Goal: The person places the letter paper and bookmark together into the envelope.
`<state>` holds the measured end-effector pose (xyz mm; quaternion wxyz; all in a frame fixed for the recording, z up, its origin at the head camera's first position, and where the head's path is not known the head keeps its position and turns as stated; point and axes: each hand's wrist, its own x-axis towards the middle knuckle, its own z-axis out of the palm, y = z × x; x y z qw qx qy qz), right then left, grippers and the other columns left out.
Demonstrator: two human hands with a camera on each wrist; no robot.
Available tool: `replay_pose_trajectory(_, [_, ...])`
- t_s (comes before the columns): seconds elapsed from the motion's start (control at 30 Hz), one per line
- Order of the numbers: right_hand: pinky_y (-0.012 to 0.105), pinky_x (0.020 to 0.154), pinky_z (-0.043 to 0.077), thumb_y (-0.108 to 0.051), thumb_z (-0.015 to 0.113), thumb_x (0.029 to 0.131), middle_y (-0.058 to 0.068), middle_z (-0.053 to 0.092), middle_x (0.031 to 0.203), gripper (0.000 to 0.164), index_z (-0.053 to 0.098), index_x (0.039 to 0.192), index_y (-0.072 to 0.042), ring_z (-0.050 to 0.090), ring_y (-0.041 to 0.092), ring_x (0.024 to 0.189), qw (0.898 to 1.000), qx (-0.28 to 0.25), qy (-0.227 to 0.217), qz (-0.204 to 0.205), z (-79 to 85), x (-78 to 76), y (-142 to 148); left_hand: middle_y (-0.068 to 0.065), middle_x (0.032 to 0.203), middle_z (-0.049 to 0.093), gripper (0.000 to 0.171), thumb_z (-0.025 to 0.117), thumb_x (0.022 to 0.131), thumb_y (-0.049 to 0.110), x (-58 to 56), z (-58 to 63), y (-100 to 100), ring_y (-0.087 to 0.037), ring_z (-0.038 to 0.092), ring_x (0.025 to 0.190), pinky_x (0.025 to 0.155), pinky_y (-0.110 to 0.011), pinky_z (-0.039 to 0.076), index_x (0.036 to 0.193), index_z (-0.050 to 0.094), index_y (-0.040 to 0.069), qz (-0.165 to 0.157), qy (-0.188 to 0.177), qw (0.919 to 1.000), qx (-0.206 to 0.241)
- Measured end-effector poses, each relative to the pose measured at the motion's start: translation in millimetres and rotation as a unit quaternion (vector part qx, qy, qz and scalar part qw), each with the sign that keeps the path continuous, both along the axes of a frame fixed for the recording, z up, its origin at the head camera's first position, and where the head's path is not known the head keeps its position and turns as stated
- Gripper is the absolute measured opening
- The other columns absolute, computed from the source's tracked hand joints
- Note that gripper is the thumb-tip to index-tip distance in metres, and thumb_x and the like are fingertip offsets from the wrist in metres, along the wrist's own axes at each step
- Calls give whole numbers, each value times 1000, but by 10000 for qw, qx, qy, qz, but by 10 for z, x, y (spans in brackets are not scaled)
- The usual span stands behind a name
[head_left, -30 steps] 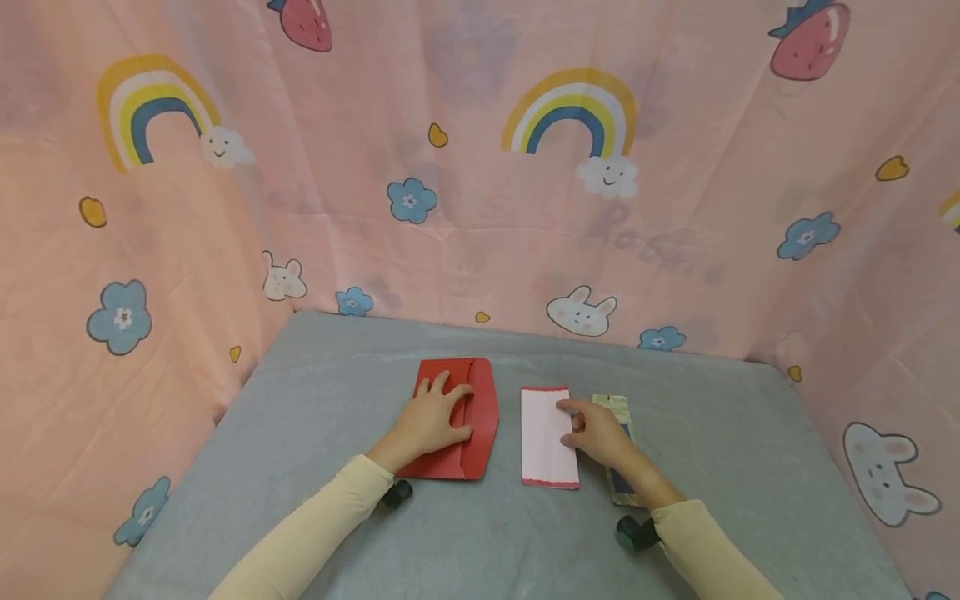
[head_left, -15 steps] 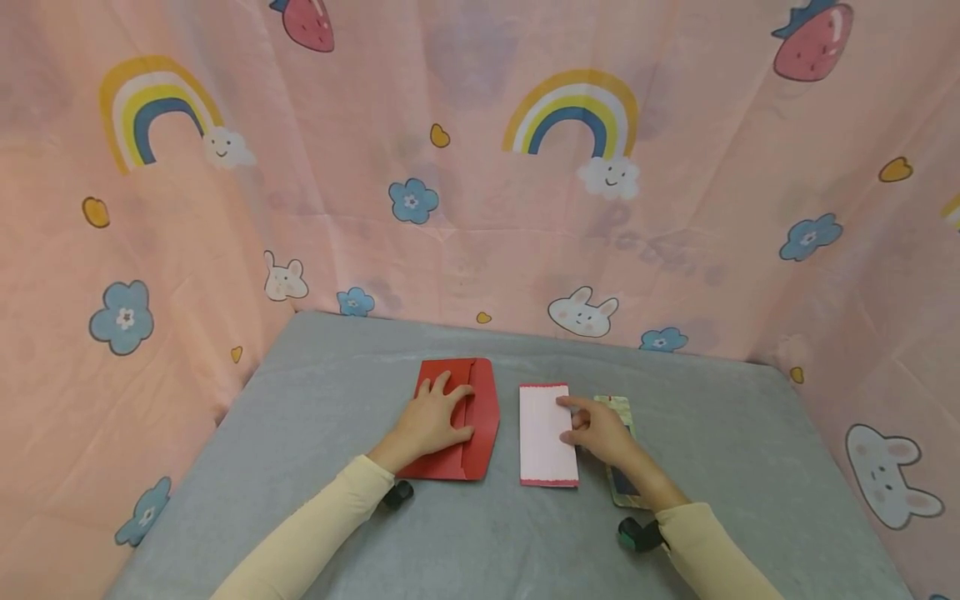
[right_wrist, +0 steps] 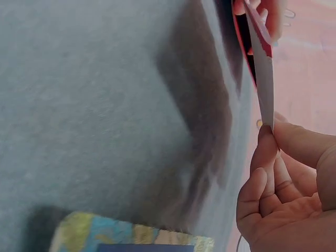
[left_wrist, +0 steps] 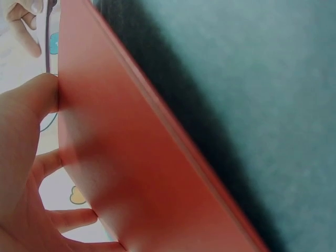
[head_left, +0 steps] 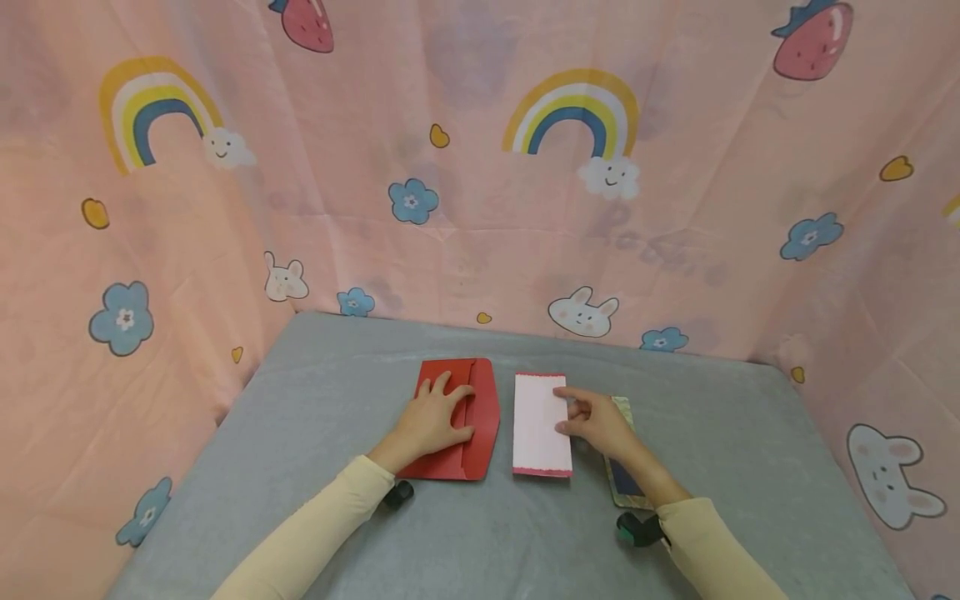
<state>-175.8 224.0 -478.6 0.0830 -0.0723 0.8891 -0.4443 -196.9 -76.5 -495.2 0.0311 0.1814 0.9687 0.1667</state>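
Note:
A red envelope [head_left: 482, 433] lies on the grey cloth with its flap unfolded to the right. My left hand [head_left: 429, 418] rests on it with spread fingers, the tips pressing the paper; the left wrist view shows thumb and fingertips set down on the red surface [left_wrist: 121, 136]. To the right of the flap, a folded pale pink sheet with red edges [head_left: 540, 425] is pinched along its right side by the thumb and forefinger of my right hand [head_left: 603, 429]. In the right wrist view the sheet [right_wrist: 266, 89] is seen edge-on, raised, with its shadow on the cloth.
Under my right wrist lies a flat rectangular piece with a patterned border and dark blue middle [head_left: 625, 485], partly hidden by the forearm. The grey cloth-covered table [head_left: 337, 542] ends at a pink printed curtain [head_left: 465, 250] on the back and sides.
My right hand has lifted the pink sheet slightly and shifted it left and away from me, closer to the envelope. More of the sheet's lower edge stands off the cloth. My left hand stays put.

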Motion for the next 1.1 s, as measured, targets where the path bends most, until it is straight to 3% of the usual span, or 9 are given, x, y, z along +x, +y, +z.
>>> replay_pose_trajectory(0.3, [22,59,40,-7,75,84,7,53,81,55,57,135,-1,44,12,65,9997,-136,145,168,115,-44,-135,-19,154,38,63,72,83,44,-10,-16,2,-53,39,137,90,-61,54,141,51,27,-1,17,10000,-26])
replay_pose_trajectory(0.77, [23,60,40,-6,76,84,7,52,82,55,58,136,-2,45,14,66,9997,-160,57,177,89,-117,-322,-18,155,37,65,71,83,44,-5,-14,0,-52,38,138,93,-61,53,142,50,28,13,-49,10000,-17])
replay_pose_trajectory(1.1, [22,56,39,-6,76,83,7,53,80,53,60,133,0,45,12,63,9994,-30,265,241,89,-138,-400,-18,154,38,65,72,82,45,-6,-13,2,-52,38,138,93,-61,53,141,51,27,16,-26,10000,17])
